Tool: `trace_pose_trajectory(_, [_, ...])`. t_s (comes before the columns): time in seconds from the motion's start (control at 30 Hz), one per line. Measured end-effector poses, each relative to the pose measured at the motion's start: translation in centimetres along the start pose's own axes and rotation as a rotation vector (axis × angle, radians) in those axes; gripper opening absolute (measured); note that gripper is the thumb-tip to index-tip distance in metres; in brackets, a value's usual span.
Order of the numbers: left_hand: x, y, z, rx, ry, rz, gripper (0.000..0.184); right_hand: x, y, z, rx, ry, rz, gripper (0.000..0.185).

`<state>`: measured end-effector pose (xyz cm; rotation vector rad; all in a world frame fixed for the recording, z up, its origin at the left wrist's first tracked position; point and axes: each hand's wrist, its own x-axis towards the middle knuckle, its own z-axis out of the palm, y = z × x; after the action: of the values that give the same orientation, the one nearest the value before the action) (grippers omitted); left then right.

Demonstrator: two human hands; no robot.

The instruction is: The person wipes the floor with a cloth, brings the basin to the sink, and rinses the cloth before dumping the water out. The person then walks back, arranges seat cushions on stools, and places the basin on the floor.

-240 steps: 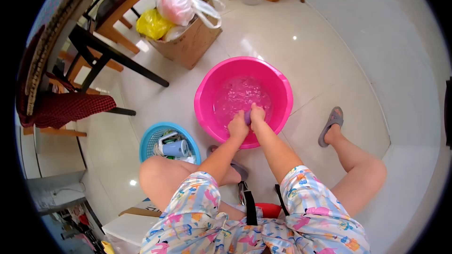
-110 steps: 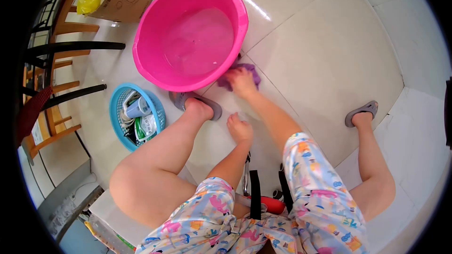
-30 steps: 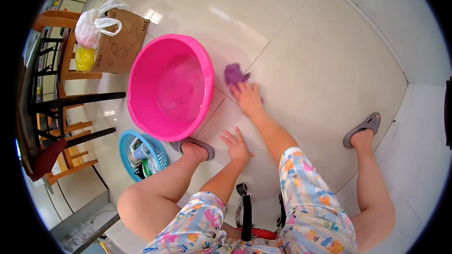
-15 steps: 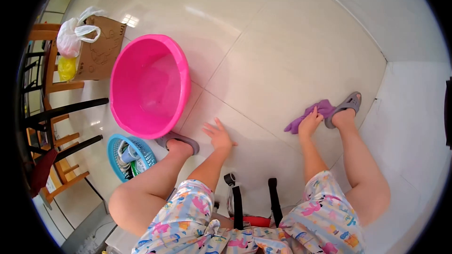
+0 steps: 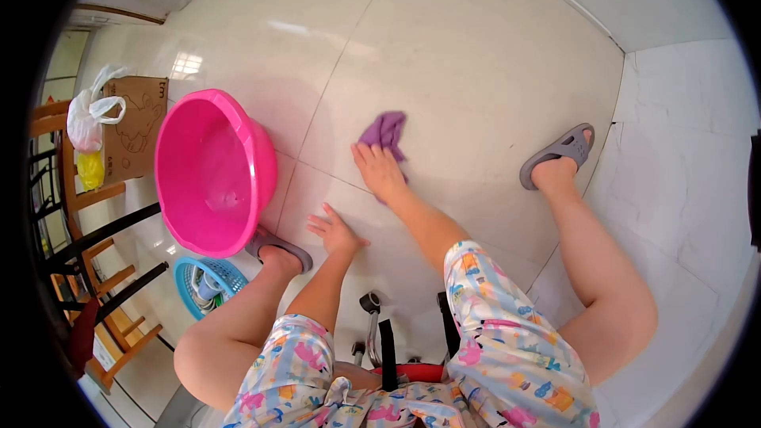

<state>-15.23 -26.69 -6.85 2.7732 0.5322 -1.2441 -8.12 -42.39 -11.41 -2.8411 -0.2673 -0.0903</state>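
Note:
A purple cloth (image 5: 387, 128) lies bunched on the glossy tiled floor (image 5: 468, 95). Over its near end is my right hand (image 5: 380, 173), fingers on the fabric; part of the cloth is hidden beneath the hand. My left hand (image 5: 336, 231) is to the left and nearer my body, fingers spread, holding nothing. It is between the cloth and my left foot in a grey slipper (image 5: 295, 250). A large pink basin (image 5: 208, 178) stands left of both hands, apart from them.
A blue basket (image 5: 230, 273) with small items sits below the basin. At the left are a cardboard box (image 5: 136, 131), a white plastic bag (image 5: 86, 120) and wooden chairs (image 5: 111, 198). White walls (image 5: 674, 182) border the right. Black straps and metal legs are beneath me.
My right hand has swept the purple cloth leftward across the floor, away from my right slipper. The view has shifted; my left hand remains spread near my left foot.

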Motion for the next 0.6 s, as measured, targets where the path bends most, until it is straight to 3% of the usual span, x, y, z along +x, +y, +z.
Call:
trace_pose_trajectory(0.1, [-0.3,0.4,-0.3,0.008,-0.012,-0.026,0.151,3.7,4.8,-0.8,-0.062,-0.058,0.147,0.043])
trace_pose_trajectory(0.17, [0.2,0.2,-0.3,0.009,-0.005,-0.029,0.152,3.4,7.9,-1.6,-0.082,0.021,0.424,0.040])
trace_pose_trajectory(0.23, [0.1,0.1,-0.4,-0.005,-0.001,-0.018,0.152,0.3,10.6,-2.4,-0.074,0.199,0.582,0.038])
trace_pose_trajectory(0.37, [0.8,-1.0,0.7,-0.022,0.019,0.034,0.153,-6.7,13.8,-3.3,-0.116,0.322,0.884,0.038])
trace_pose_trajectory(0.47, [0.7,-0.5,-0.1,-0.026,0.000,-0.033,0.153,-9.2,13.0,-3.2,0.137,0.543,0.929,0.041])
trace_pose_trajectory(0.57, [0.6,-0.9,0.2,-0.044,0.028,0.019,0.152,-8.5,6.3,-3.8,0.359,0.565,0.706,0.046])
trace_pose_trajectory(0.6, [0.5,-1.0,0.2,-0.049,0.035,0.022,0.150,-7.9,3.8,-3.1,0.434,0.471,0.585,0.047])
